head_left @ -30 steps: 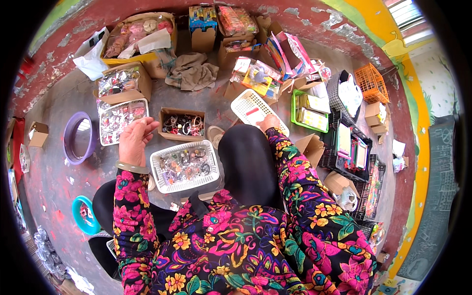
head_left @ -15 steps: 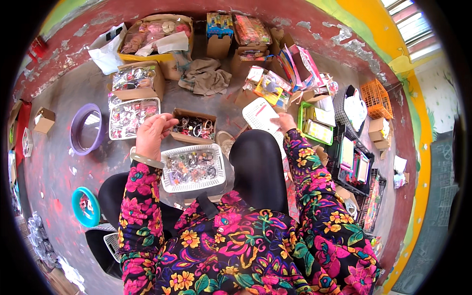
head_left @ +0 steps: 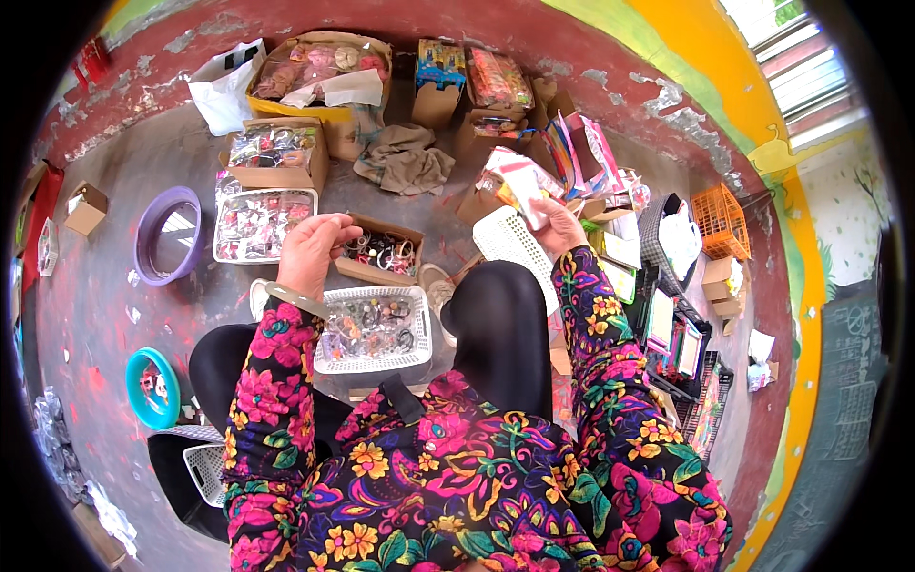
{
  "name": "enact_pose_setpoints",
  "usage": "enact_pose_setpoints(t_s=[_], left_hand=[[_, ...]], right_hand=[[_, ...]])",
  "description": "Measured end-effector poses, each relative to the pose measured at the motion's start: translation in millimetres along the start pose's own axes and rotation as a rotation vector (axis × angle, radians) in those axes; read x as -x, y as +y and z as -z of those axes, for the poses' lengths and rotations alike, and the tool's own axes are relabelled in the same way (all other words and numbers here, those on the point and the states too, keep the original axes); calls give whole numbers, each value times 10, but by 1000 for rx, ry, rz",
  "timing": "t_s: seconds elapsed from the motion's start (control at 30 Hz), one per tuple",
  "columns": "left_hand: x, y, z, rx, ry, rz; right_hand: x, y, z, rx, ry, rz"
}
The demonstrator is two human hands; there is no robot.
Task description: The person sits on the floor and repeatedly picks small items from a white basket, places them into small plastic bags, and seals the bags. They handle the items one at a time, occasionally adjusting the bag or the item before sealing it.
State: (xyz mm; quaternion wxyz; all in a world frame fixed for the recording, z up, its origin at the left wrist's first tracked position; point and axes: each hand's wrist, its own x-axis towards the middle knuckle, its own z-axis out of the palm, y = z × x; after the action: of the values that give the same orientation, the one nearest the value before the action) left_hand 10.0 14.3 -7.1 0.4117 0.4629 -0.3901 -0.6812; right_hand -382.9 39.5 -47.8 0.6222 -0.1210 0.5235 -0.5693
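My right hand grips a white flat packet with red and yellow parts, tilted up above a white perforated basket. My left hand, a pale bangle at its wrist, is raised with thumb and fingers pinched together. Whatever may be between those fingers is too small to make out. Beneath and beside the left hand stands a white basket of small clear-bagged trinkets. Just beyond it is a cardboard box of dark and coloured hair ties or similar small pieces.
Another white tray of pink packaged pieces lies at the left, near a purple basin and a teal basin. Filled cartons line the far wall. Black crates and an orange crate stand at the right.
My right hand has lifted the white packet upward and away, turning it over the far end of the perforated basket. My left hand has shifted slightly right and stays pinched.
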Motion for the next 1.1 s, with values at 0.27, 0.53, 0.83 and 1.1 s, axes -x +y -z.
enact_pose_setpoints(t_s=[0.27,0.53,0.83,1.1], left_hand=[[-3,-11,-121,28,-104,-5],[271,165,-359,206,-360,-18],[278,80,-149,261,-225,-143],[257,167,138,400,-8,-282]], right_hand=[[296,-162,-471,-100,-359,130],[739,483,-1855,73,-477,137],[730,530,-1846,79,-484,108],[504,354,-1573,-22,-405,139]])
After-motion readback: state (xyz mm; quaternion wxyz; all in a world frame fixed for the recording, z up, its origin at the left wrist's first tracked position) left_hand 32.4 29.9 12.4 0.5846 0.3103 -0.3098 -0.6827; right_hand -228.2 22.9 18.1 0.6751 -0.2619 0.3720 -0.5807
